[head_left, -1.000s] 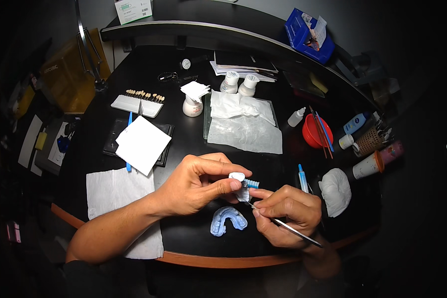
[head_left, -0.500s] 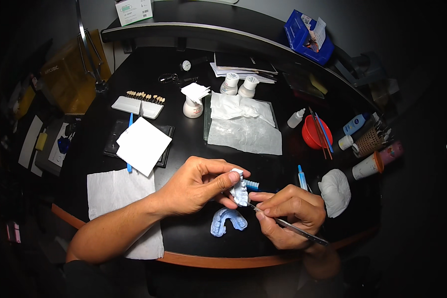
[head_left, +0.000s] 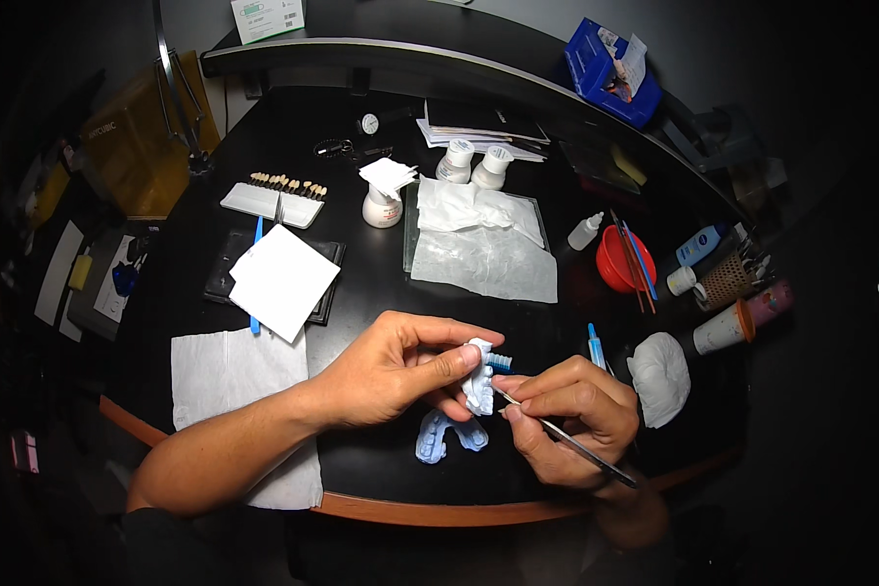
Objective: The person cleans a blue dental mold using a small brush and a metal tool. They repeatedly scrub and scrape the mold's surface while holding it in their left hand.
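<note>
the left forearm (head_left: 230, 439) is angled in from the lower left, with the left hand (head_left: 400, 369) turned inward. a pale blue dental cast (head_left: 479, 383) is pinched, roughly on end, between its thumb and fingers; nearer the body, a second arch-shaped cast (head_left: 431, 439) is seen on the black table (head_left: 371, 469), partly covered. the right hand (head_left: 581, 420) is held just beside, fingers curled, and a slim metal tool (head_left: 584, 449) is gripped pen-fashion, tip directed at the held cast (whether contact is made cannot be told).
</note>
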Demonstrator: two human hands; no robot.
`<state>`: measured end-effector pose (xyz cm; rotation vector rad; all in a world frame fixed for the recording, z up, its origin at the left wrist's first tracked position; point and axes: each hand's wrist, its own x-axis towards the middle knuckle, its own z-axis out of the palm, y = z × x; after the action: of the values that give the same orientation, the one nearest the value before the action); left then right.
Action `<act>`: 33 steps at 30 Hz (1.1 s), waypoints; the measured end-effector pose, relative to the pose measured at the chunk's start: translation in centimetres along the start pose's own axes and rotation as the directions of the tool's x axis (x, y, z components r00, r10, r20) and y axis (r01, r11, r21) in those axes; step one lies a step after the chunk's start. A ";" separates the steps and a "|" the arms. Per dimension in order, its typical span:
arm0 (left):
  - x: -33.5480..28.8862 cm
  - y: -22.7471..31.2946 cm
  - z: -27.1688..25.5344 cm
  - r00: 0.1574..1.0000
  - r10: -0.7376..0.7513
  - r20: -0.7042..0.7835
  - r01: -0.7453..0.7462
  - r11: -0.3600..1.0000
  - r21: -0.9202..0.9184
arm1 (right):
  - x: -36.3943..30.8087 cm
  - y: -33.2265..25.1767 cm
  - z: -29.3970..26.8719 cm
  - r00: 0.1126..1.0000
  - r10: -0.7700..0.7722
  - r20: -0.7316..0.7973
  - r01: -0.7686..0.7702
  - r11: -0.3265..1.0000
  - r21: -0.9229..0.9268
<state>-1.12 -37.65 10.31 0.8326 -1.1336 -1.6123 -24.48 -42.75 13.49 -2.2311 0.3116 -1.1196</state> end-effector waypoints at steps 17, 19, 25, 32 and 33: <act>-0.3 0.4 -0.1 0.998 -0.028 0.062 0.032 0.997 -0.063 | 0.0 0.1 -0.2 1.000 -0.008 -0.003 0.008 1.000 -0.011; -0.4 0.6 -0.1 0.997 -0.020 0.079 0.026 0.997 -0.075 | -0.1 0.2 -0.2 1.000 -0.006 -0.001 0.006 1.000 -0.009; -0.5 0.5 0.0 0.997 -0.001 0.075 0.005 0.998 -0.055 | 0.1 0.2 -0.1 1.000 -0.007 0.014 0.006 1.000 0.006; -0.4 0.2 -0.1 0.997 0.007 0.077 -0.001 0.997 -0.081 | 0.0 0.3 -0.2 0.999 -0.025 0.031 0.025 1.000 0.003; -0.5 0.1 -0.2 0.997 0.012 0.080 -0.005 0.996 -0.088 | 0.0 0.4 -0.2 0.999 -0.032 0.037 0.032 0.999 0.000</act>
<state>-0.78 -37.27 10.39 0.7104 -1.1121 -1.6889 -24.57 -43.15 13.35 -2.2623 0.2614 -1.0932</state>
